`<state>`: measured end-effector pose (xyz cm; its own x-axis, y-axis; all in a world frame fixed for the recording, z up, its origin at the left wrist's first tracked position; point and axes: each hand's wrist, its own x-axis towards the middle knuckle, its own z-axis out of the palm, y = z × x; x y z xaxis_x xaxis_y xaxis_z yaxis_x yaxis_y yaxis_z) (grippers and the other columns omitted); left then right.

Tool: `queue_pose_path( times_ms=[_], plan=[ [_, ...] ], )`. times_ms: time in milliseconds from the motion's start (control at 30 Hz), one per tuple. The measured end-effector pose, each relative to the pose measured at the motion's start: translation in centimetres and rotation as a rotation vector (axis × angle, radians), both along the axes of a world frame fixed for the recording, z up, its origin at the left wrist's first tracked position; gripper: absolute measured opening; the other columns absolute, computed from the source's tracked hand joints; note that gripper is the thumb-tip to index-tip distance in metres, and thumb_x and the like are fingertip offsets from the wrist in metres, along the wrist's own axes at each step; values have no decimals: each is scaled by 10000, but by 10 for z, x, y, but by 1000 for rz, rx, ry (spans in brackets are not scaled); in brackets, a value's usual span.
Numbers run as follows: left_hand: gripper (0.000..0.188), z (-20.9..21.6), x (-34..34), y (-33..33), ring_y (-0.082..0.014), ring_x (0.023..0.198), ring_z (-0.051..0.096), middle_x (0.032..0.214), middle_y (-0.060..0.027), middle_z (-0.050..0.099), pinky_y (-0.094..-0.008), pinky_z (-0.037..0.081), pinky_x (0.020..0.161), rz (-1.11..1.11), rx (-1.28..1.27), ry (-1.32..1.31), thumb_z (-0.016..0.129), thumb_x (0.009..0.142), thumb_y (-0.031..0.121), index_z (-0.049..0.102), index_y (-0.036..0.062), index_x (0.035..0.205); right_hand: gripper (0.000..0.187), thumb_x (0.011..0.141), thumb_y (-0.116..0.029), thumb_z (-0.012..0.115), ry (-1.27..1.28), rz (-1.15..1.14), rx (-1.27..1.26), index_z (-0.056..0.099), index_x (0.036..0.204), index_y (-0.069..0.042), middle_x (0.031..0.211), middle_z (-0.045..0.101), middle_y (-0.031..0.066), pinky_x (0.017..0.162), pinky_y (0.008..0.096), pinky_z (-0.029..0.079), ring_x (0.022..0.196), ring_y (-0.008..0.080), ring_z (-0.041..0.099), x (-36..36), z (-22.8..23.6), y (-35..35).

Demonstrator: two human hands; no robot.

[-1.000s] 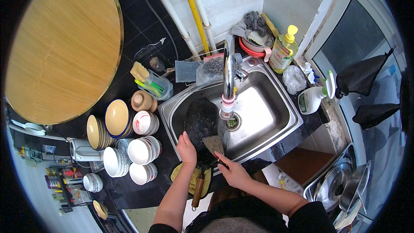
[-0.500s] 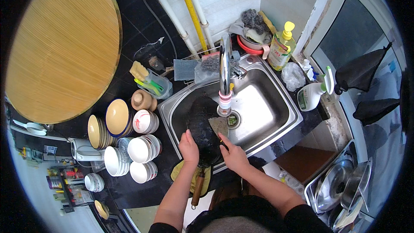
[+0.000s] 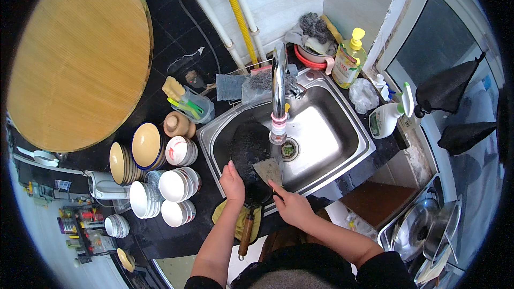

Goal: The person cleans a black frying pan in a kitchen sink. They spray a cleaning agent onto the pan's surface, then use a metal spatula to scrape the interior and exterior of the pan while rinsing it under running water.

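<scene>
A black wok [image 3: 248, 147] with a crusted, dark surface rests tilted in the left part of the steel sink, its wooden handle [image 3: 246, 234] pointing back toward me over the counter edge. My left hand [image 3: 232, 184] is closed on the wok's left rim, its thumb side up; the fingertips are hidden beneath. In my right hand [image 3: 294, 207] is a scraper, gripped by its thin dark handle. The scraper's flat, greyish blade [image 3: 267, 170] lies against the wok's right side. Above the drain hangs the faucet [image 3: 278, 96], just beyond the blade. Under the wok handle lies a yellow cloth [image 3: 258, 223].
Stacked bowls [image 3: 174, 186] and a wooden mortar-like piece [image 3: 178, 124] crowd the counter on the left. A soap bottle [image 3: 349, 64], a spray bottle [image 3: 384, 120] and a crumpled plastic bag [image 3: 363, 95] stand right of the sink [image 3: 342, 152]. Metal lids [image 3: 416, 228] sit at lower right.
My right hand has drawn the scraper toward me and slightly left across the wok. My left hand stays on the rim, barely shifted.
</scene>
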<state>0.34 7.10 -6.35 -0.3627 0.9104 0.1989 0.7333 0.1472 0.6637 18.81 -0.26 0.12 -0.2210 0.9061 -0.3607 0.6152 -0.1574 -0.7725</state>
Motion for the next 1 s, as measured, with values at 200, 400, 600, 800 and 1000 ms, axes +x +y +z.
queue_pose_path(
  times_ms=[200,400,600,800,1000],
  plan=[
    [378,-3,9,-3,-400,557,493,621,-246,498,-430,388,518,-36,-2,-21,431,965,251,503,-25,718,469,894,-222,495,-23,-136,69,400,1353,-254,667,598,226,614,488,483,631,407,591,-8,-15,31],
    [364,1,9,-2,-423,563,502,614,-250,511,-456,379,513,-41,-2,-8,445,958,224,502,-27,701,504,897,-202,484,-1,-44,10,356,1384,-228,637,593,207,556,481,471,586,387,587,11,-7,-9],
    [368,6,7,1,-424,565,498,624,-253,512,-452,375,508,-2,2,-29,441,960,230,503,-30,706,518,894,-192,478,-70,-49,94,340,1392,-212,668,604,205,562,486,473,609,383,596,-2,-16,5],
    [369,-3,6,-3,-421,561,509,624,-254,512,-452,379,502,-35,-41,17,434,964,231,506,-24,708,498,894,-207,484,-63,-71,33,364,1376,-238,678,601,215,609,486,475,649,389,598,3,-14,-2],
    [374,-2,0,-1,-419,562,514,620,-252,516,-447,391,503,11,9,34,430,966,238,504,-20,706,476,898,-221,489,28,-147,-48,387,1361,-269,692,600,232,640,470,482,673,396,598,-13,-19,11]
  ],
)
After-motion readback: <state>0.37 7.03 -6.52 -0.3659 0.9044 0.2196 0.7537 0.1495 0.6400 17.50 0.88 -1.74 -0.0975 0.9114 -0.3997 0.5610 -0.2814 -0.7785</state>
